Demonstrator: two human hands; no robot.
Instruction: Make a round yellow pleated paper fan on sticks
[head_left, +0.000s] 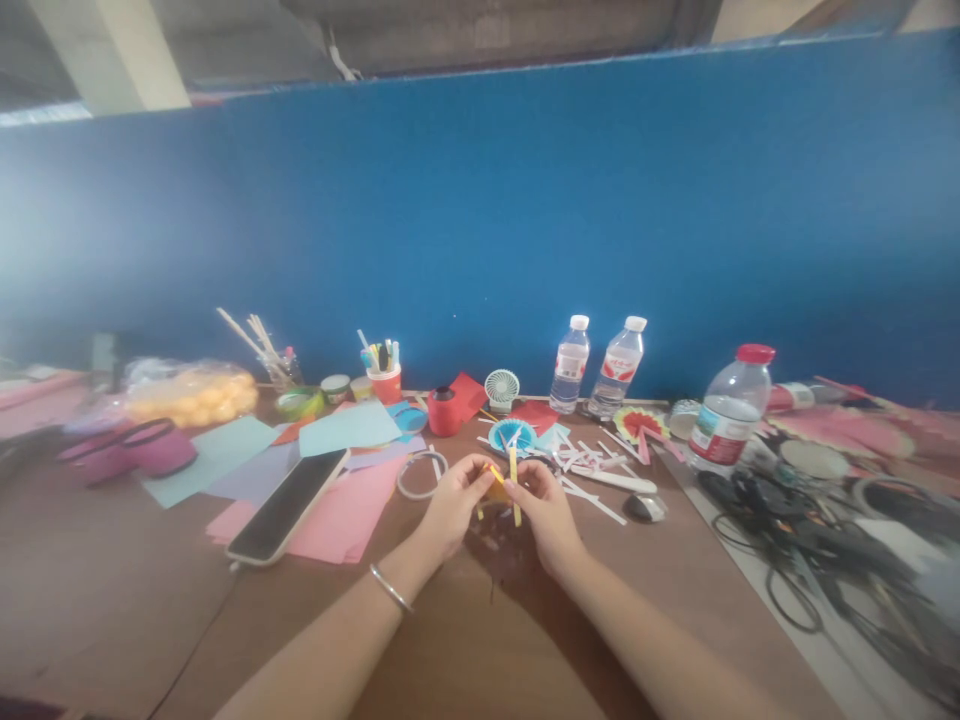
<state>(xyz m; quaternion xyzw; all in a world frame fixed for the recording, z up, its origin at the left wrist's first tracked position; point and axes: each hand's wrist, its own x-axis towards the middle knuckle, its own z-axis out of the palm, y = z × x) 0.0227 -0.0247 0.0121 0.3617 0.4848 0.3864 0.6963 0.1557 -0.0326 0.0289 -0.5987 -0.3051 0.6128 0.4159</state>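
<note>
My left hand [454,502] and my right hand [545,510] meet over the brown table [465,650], both pinching a small yellow folded paper piece [504,483]. One yellow strip sticks up and another hangs down between my fingers. A thin bracelet circles my left wrist. Just behind my hands lie several white paper strips [592,470] and a blue pleated paper fan [511,435].
A phone [289,505] lies on pink paper sheets [341,515] at left, beside a tape ring [421,473]. Behind are a red cup [443,411], a pen cup [385,378], a small fan [502,388], three water bottles [730,408]. Black cables [810,540] lie right.
</note>
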